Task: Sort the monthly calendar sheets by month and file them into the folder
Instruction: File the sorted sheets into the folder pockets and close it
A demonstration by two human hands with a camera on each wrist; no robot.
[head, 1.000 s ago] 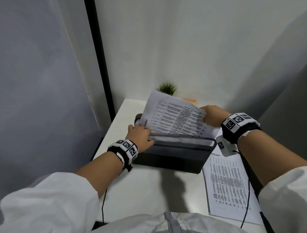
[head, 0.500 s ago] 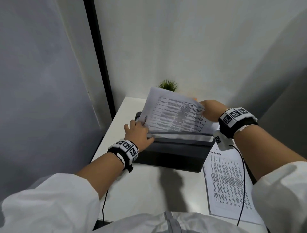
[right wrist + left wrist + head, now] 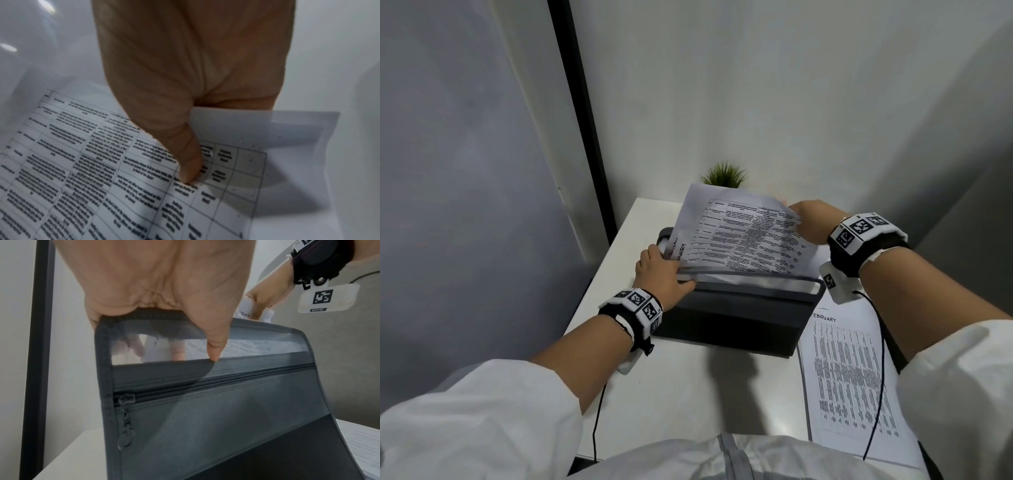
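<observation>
Sheet insertion under way. Your right hand point(image 3: 810, 221) pinches the far corner of the white printed January calendar sheet point(image 3: 743, 240), thumb point(image 3: 190, 168) on its printed face. Your left hand point(image 3: 662, 277) grips the near left top edge of the dark grey fabric expanding folder point(image 3: 732, 318), thumb point(image 3: 213, 350) outside the clear strip, fingers inside, spreading the pocket. Compared with a second ago, the sheet sits slightly lower and more upright, its lower edge now inside the opening; judged: January is nearly filed. A white printed February calendar sheet point(image 3: 856, 383) lies flat on the white table point(image 3: 688, 387), just right of the folder, likely next.
</observation>
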